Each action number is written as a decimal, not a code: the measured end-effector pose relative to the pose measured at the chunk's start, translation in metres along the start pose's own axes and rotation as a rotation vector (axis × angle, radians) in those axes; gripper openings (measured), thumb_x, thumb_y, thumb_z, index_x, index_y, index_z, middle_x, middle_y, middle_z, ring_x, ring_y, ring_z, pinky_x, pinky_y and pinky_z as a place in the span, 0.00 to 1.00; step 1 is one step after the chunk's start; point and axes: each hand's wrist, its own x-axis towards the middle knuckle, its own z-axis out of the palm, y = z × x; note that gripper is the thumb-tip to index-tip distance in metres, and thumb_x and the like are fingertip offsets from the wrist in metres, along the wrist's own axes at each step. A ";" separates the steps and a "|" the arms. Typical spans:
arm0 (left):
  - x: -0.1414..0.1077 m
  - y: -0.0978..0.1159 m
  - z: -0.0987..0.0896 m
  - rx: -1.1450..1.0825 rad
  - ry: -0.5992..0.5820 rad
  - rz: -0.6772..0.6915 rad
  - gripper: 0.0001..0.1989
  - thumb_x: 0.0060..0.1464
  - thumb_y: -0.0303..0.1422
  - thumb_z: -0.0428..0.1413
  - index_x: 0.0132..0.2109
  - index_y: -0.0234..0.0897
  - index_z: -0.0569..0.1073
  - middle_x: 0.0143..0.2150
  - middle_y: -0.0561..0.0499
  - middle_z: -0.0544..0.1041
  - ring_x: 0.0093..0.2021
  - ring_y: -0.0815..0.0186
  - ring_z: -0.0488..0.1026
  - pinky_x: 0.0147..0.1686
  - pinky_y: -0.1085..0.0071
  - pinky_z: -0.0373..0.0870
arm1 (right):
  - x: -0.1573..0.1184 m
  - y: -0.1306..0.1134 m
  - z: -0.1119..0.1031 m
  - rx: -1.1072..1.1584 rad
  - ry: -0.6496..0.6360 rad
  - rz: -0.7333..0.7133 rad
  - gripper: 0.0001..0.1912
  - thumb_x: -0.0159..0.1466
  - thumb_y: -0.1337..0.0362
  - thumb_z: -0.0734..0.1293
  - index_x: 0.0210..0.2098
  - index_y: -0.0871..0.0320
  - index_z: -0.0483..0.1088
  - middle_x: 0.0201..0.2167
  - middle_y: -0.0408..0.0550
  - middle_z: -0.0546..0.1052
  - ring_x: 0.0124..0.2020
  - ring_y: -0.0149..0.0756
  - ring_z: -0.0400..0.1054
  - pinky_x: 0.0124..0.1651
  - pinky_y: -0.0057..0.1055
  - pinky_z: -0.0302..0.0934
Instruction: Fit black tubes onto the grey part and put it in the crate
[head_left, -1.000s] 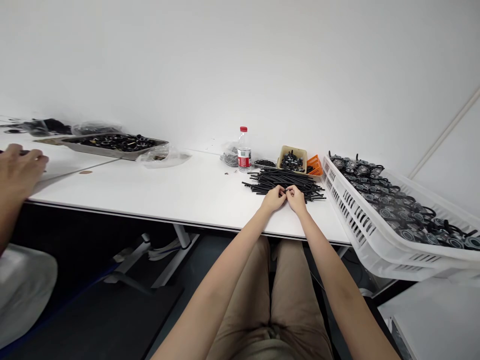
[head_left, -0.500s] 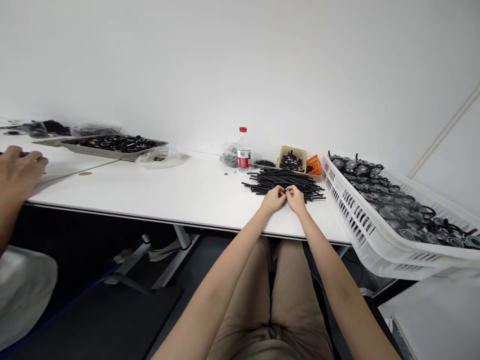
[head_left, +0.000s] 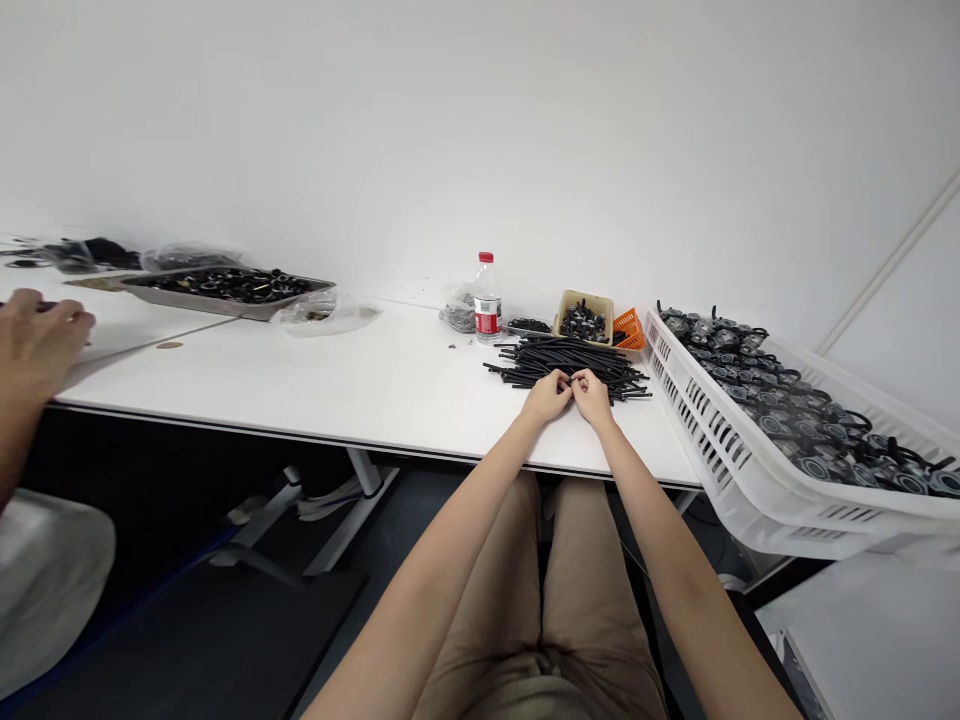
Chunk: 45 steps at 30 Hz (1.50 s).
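My left hand (head_left: pixel 548 396) and my right hand (head_left: pixel 592 397) meet at the near edge of a pile of thin black tubes (head_left: pixel 570 352) on the white table. Both are closed in a pinch, fingertips almost touching. A small dark piece shows between them, too small and too covered to name. Just behind the pile stand a cream bin (head_left: pixel 586 318) of small black and grey parts and an orange basket (head_left: pixel 628 329).
A water bottle (head_left: pixel 487 300) with a red cap stands behind the pile. To the right, a white crate (head_left: pixel 694 425) holds rows of grey parts with black loops. Farther left lie a metal tray (head_left: pixel 225 290) of black parts and a plastic bag (head_left: pixel 330 312). A co-worker's hand (head_left: pixel 37 340) is at far left.
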 end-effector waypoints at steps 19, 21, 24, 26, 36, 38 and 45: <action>-0.003 -0.004 -0.006 -0.205 -0.142 0.231 0.07 0.56 0.28 0.55 0.43 0.32 0.70 0.38 0.49 0.74 0.37 0.66 0.72 0.42 0.66 0.70 | -0.002 -0.002 -0.001 -0.004 -0.014 0.004 0.05 0.58 0.69 0.59 0.32 0.57 0.66 0.23 0.40 0.70 0.27 0.37 0.66 0.33 0.28 0.57; -0.003 -0.005 -0.006 -0.211 -0.142 0.233 0.07 0.56 0.28 0.55 0.43 0.31 0.70 0.38 0.49 0.74 0.36 0.66 0.72 0.42 0.66 0.70 | -0.002 -0.002 -0.001 -0.006 -0.013 0.005 0.05 0.58 0.69 0.59 0.32 0.57 0.66 0.22 0.40 0.70 0.26 0.37 0.66 0.33 0.28 0.57; -0.003 -0.005 -0.006 -0.212 -0.140 0.232 0.07 0.56 0.28 0.55 0.43 0.31 0.70 0.38 0.49 0.74 0.36 0.66 0.71 0.42 0.66 0.70 | -0.002 -0.003 -0.001 -0.011 -0.010 0.008 0.04 0.58 0.68 0.59 0.31 0.57 0.65 0.23 0.41 0.70 0.27 0.38 0.66 0.35 0.29 0.57; -0.003 -0.004 -0.006 -0.210 -0.138 0.231 0.07 0.56 0.28 0.55 0.43 0.31 0.70 0.38 0.49 0.74 0.36 0.66 0.71 0.42 0.66 0.70 | -0.002 -0.003 -0.001 -0.014 -0.008 0.010 0.04 0.58 0.68 0.59 0.31 0.57 0.65 0.23 0.41 0.70 0.28 0.38 0.66 0.35 0.29 0.58; -0.004 -0.004 -0.007 -0.200 -0.126 0.232 0.06 0.55 0.28 0.54 0.41 0.33 0.70 0.37 0.48 0.75 0.35 0.66 0.71 0.40 0.68 0.70 | -0.002 -0.003 -0.001 -0.014 -0.010 0.018 0.05 0.58 0.68 0.59 0.31 0.56 0.65 0.22 0.40 0.70 0.27 0.38 0.66 0.34 0.29 0.57; -0.004 -0.004 -0.007 -0.201 -0.121 0.233 0.06 0.54 0.29 0.53 0.40 0.35 0.71 0.36 0.49 0.75 0.35 0.65 0.72 0.40 0.69 0.69 | -0.002 -0.003 -0.001 -0.013 -0.012 0.020 0.05 0.58 0.67 0.59 0.32 0.56 0.65 0.22 0.40 0.70 0.26 0.38 0.66 0.34 0.29 0.58; -0.004 -0.004 -0.006 -0.211 -0.120 0.239 0.05 0.54 0.29 0.53 0.39 0.36 0.70 0.36 0.50 0.75 0.36 0.64 0.72 0.40 0.70 0.69 | -0.002 -0.002 -0.001 -0.018 -0.008 0.023 0.05 0.58 0.67 0.59 0.32 0.56 0.66 0.22 0.40 0.70 0.26 0.38 0.66 0.34 0.30 0.57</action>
